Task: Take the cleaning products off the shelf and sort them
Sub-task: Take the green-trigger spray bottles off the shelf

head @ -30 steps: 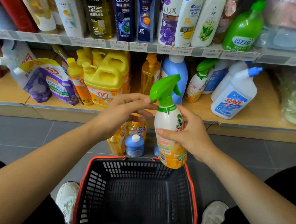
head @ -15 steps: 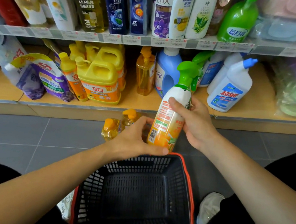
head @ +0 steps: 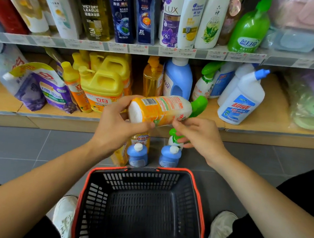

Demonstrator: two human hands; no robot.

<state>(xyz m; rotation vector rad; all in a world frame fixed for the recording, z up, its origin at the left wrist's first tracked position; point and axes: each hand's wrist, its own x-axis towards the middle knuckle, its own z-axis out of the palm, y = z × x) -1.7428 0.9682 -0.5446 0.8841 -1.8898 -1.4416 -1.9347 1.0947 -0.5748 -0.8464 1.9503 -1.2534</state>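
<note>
A spray bottle (head: pixel 161 109) with an orange label and green trigger lies on its side in the air, in front of the lower shelf (head: pixel 265 117). My left hand (head: pixel 118 121) grips its base, thumb underneath. My right hand (head: pixel 197 133) is just right of it, with its fingertips touching the bottle's underside near the neck. Below them stands a black basket (head: pixel 197 191) with a red rim and nothing inside. Between basket and shelf, two blue-capped bottles (head: pixel 137 154), a yellow bottle (head: pixel 140 140) and a green-trigger sprayer (head: pixel 175 139) stand on the floor.
The lower shelf holds yellow detergent jugs (head: pixel 101 87), purple refill pouches (head: pixel 53 90), a blue bottle (head: pixel 179 79) and a white toilet-cleaner bottle (head: pixel 241 103). Shampoo bottles (head: pixel 144 12) line the upper shelf. My white shoes (head: pixel 64 215) flank the basket on the grey tile floor.
The spray bottle has tipped from upright to lying sideways, trigger pointing right. My left hand now grips its base, and my right hand has let go of the body, touching only with fingertips.
</note>
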